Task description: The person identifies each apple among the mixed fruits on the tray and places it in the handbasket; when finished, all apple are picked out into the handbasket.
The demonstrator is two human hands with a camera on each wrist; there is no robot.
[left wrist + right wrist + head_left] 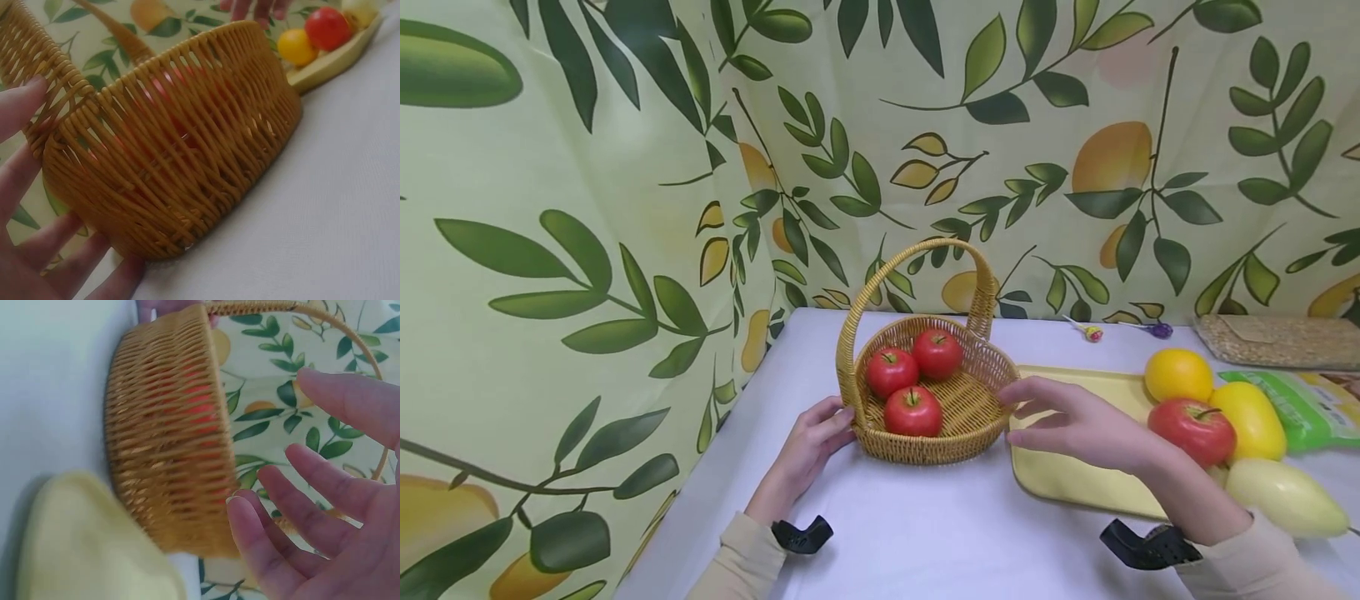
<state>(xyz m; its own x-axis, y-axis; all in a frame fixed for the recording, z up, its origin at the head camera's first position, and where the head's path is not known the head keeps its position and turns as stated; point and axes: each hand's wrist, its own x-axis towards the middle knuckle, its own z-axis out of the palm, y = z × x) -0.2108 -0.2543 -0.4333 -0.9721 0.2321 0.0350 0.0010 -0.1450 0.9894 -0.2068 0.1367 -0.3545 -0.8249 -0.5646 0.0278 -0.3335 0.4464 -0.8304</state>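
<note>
Wicker basket (pixel 925 450) stood upright mid-frame on white tabletop (pixel 895 542), handle (pixel 917 250) up; 3 red apples (pixel 913 412) inside, L and ctr. Pale yellow tray (pixel 1075 483) just beside it, R; orange fruit (pixel 1177 377), another red apple (pixel 1191 432), yellow fruit (pixel 1252 421) and pale green fruit (pixel 1285 497) grouped on/by its R part. Green packet (pixel 1296 408) + woven item (pixel 1277 342) at R edge of frame. R forearm crossed over tray, hid part of it.

L hand (pixel 812 437) had fingers spread, touching basket's L side near handle base. R hand (pixel 1078 421) held nothing, fingers apart, slightly bent, at R rim; contact w/ rim: can't tell. Basket sat btwn both hands.
</note>
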